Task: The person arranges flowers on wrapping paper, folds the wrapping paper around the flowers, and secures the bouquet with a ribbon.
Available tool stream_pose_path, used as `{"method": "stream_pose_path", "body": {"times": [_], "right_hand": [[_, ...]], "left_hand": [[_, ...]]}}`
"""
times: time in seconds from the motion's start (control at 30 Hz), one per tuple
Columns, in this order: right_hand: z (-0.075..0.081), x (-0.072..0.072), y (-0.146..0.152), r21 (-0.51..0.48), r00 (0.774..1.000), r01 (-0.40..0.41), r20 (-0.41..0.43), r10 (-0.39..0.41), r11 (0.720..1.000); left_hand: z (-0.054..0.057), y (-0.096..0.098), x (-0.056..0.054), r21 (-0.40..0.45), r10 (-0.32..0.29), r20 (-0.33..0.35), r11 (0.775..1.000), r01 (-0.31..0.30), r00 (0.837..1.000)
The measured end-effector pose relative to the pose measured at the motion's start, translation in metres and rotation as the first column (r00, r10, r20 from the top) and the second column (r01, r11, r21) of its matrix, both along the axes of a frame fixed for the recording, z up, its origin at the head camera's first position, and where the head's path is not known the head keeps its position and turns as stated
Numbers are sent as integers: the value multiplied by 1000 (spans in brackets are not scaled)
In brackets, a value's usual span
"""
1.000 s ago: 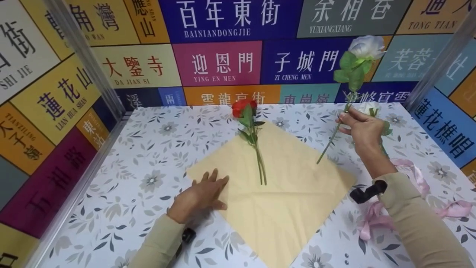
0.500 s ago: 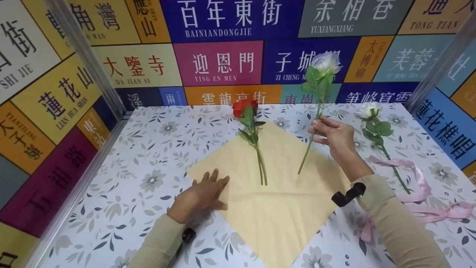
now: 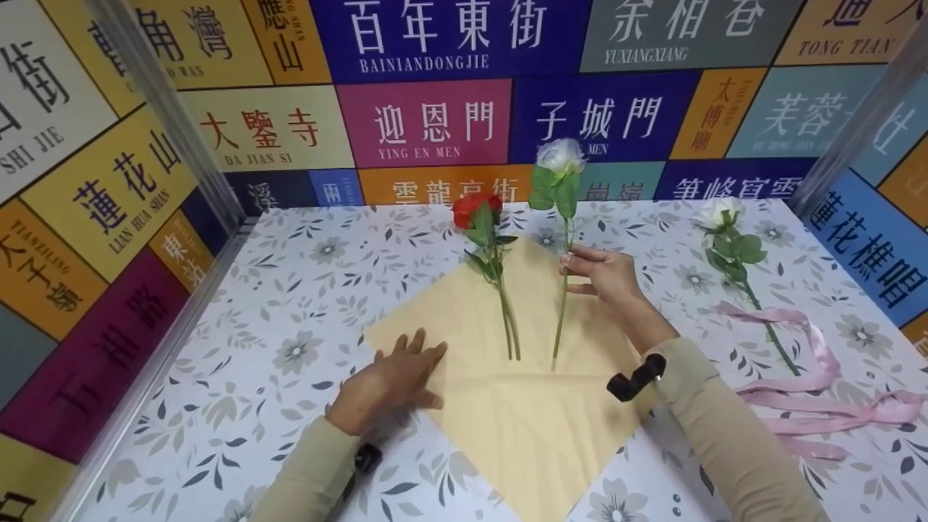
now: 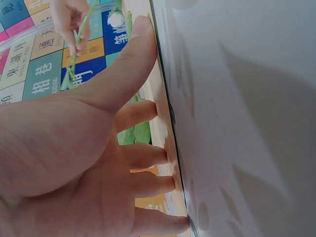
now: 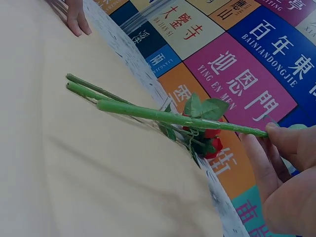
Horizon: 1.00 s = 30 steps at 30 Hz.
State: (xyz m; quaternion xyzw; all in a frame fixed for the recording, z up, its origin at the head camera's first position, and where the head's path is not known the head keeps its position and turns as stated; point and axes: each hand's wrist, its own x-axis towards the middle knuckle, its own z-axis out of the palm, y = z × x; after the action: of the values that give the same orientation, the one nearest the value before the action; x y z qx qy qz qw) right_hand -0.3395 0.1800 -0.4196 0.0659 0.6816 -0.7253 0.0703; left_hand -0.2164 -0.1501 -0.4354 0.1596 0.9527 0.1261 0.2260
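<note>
Between thumb and fingers my right hand (image 3: 605, 279) pinches the green stem of a white rose (image 3: 560, 157), held upright over the right half of a tan wrapping paper sheet (image 3: 536, 442). In the right wrist view the stem (image 5: 148, 114) slants across, its lower end above the paper. Red roses (image 3: 478, 210) lie on the paper just left of it, two stems side by side pointing toward me. My left hand (image 3: 391, 377) rests with spread fingers on the paper's left corner; the left wrist view shows its fingertips (image 4: 159, 154) pressing the sheet.
A second white rose (image 3: 723, 214) lies on the flowered tablecloth (image 3: 290, 290) at the right. Pink ribbon (image 3: 812, 348) lies loosely across its stem and nearer me. Walls of coloured sign panels (image 3: 428, 123) stand behind the table and at both sides.
My right hand has carried the white rose leftward and lower, from the table's right side to over the paper near the red roses. The left hand has stayed in place.
</note>
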Motion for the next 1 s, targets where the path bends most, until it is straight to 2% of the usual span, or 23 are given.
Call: {"method": "stream_pose_path", "body": {"times": [0.27, 0.53, 0.7, 1.0], "right_hand": [[-13, -9, -27, 29, 998, -21, 55, 19, 999], [-24, -7, -53, -2, 991, -35, 132, 35, 999], [-28, -9, -65, -3, 991, -8, 131, 8, 1000], [-37, -17, -76, 70, 991, -14, 131, 4, 997]], "left_hand": [[2, -2, 1, 8, -13, -11, 1000, 13, 1000], [0, 0, 0, -1, -13, 4, 1000, 13, 1000], [2, 1, -1, -31, -30, -6, 999, 30, 1000], [1, 1, 0, -5, 6, 16, 1000, -6, 1000]]}}
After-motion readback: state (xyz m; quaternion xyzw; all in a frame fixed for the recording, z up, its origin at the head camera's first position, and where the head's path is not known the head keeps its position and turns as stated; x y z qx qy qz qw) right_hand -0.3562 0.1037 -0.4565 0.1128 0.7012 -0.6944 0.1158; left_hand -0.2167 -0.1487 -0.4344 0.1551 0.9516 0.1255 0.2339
